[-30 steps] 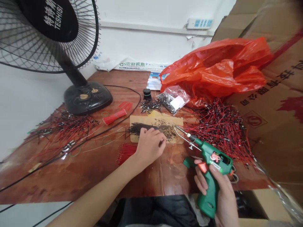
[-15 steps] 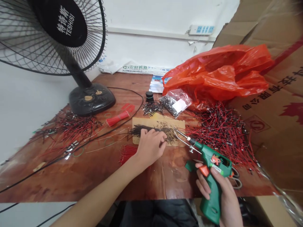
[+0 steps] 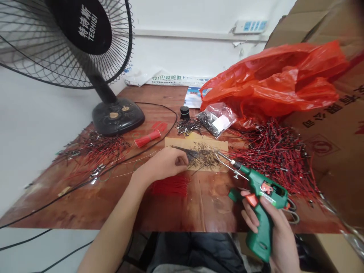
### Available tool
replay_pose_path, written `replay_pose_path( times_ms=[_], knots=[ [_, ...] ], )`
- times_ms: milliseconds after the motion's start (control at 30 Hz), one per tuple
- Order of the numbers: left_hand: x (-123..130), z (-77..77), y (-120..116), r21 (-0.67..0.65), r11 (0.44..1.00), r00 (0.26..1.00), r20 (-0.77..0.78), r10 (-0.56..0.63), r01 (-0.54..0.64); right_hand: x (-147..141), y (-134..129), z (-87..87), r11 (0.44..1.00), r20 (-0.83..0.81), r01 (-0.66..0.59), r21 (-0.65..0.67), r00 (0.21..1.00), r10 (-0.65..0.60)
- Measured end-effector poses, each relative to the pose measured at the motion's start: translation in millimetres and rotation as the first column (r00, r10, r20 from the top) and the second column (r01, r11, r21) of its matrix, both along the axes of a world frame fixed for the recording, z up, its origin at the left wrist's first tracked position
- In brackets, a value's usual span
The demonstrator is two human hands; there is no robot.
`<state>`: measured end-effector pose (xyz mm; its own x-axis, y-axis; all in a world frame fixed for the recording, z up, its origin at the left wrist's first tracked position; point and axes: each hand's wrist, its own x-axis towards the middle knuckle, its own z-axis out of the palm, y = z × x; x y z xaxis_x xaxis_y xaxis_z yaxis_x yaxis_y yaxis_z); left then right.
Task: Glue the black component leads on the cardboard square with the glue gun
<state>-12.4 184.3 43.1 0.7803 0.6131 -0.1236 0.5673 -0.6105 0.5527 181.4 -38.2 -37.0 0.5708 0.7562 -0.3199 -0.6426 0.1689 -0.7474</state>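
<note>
My right hand is wrapped round the handle of a green soldering gun, a finger at its orange trigger. The gun's metal tip and bent wire-feed tube point left over the right part of a tan board. On that board lie many small dark bits and several black wires. My left hand is at the board's left end, fingers curled together beside the black wires; what they pinch, if anything, is hidden. Below it on the table lies a bundle of red wires.
A large pile of red and black wires lies at right, beside a cardboard box and a red plastic bag. A black fan stands at left near another wire pile. A cable crosses the table.
My left hand has moved left and turned over the black wires, uncovering more of the red bundle. The soldering gun keeps its place at the board, and the whole view has shifted slightly.
</note>
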Motion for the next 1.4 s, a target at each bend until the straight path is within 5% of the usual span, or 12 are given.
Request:
replay_pose_path(
  times_ms=[100,333,633,867,1167,1400],
  knots=[
    [-8,8.5,-5,-0.151,0.988,0.999,-0.026,-0.032,0.028,0,0,2.2,1.000,0.006,0.002,-0.006,1.000,-0.002],
    [-12,2.6,-6,-0.083,0.994,0.983,-0.167,-0.083,0.070,-2,2,7.6,1.000,0.058,0.022,-0.015,0.998,-0.021],
    [-11,-0.3,-5,-0.101,0.992,0.990,-0.109,-0.088,0.077,-2,1,7.9,1.000,0.062,0.010,-0.012,0.998,-0.010],
    [-9,5.7,-7,-0.110,0.991,0.974,-0.206,-0.093,0.071,0,1,7.0,1.000,0.053,-0.010,0.023,0.999,0.009],
    [2,11.8,-8,0.150,0.988,0.995,0.088,-0.056,0.043,-2,4,10.5,1.000,0.010,-0.001,0.030,1.000,0.001],
    [25,-23.9,-21,0.260,0.965,0.974,0.222,-0.039,-0.020,-2,4,8.7,0.999,0.006,-0.015,0.033,1.000,0.015]
  ],
)
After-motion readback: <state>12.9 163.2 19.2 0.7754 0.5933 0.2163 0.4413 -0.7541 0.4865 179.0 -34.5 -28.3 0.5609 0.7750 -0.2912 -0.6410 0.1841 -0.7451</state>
